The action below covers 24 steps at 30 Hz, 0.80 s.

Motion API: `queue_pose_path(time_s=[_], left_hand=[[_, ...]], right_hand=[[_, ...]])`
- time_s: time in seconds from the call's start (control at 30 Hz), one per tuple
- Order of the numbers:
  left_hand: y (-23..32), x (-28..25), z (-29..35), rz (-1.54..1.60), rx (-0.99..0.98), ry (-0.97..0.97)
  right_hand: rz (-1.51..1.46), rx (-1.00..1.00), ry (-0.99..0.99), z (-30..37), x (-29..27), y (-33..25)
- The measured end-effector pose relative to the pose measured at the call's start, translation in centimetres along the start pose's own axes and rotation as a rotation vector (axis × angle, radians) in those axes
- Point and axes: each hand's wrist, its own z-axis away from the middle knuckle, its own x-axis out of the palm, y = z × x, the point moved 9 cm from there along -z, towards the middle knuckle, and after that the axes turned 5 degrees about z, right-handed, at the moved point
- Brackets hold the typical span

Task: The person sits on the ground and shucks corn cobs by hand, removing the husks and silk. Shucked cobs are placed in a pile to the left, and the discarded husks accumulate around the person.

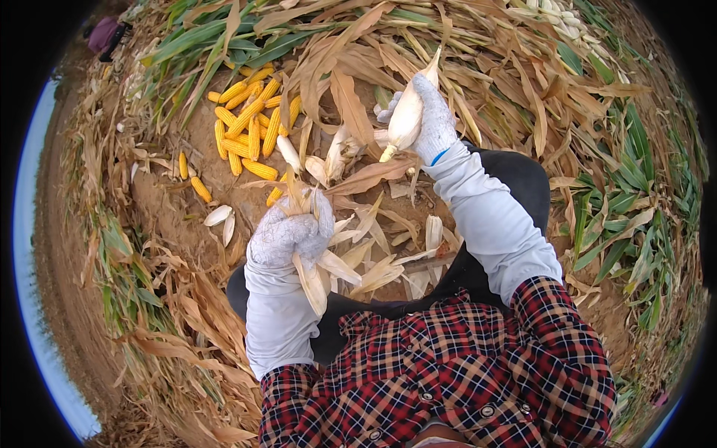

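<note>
A person seated or crouching low on the ground grips a pale-husked ear of corn [405, 119] in the gloved right hand [437, 123], which is closed around its right side, ahead of the body. The ear slants lengthwise: its narrow, papery tip points forward and slightly right, beyond the fingers, while its thicker yellowish stem end points back and left, towards the other hand. The gloved left hand [290, 235], nearer the body and lower, is clenched around a dry husk [310, 285]; papery ends stick out ahead of the fist and behind it. Whether that fist also encloses a cob cannot be told. Ahead of the left hand and a little to its left, a heap of bare yellow cobs [250, 123] lies in mixed directions, with two loose cobs [192, 179] apart on its left side. Torn husk strips [366, 257] litter the space between the hands and the body. The surface is brown, bare soil [168, 213]. Beyond both hands spreads a thick layer of tan dry leaves [508, 63], and green leaves [627, 205] lie right of the right hand. The place is outdoors, in daylight; far left of the left hand, a curved strip of blue sky [33, 224] shows.
</note>
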Motion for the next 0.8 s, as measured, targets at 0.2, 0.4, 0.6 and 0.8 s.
queue_pose_path(time_s=[0.2,0.4,0.6,0.8], left_hand=[[1.9,-3.5,-2.5,-0.171,0.203,0.454],[2.3,-5.4,-4.3,-0.3,0.295,0.483],[1.7,-2.4,-5.2,-0.013,0.216,0.352],[2.7,-2.3,-4.8,-0.233,0.276,0.38]], right_hand=[[0.146,0.259,-0.41,5.2,5.8,5.3],[0.146,0.54,-0.645,10.4,8.5,8.3],[0.038,0.719,-0.852,12.2,8.4,9.7],[0.025,0.729,-0.742,12.4,8.4,9.9]])
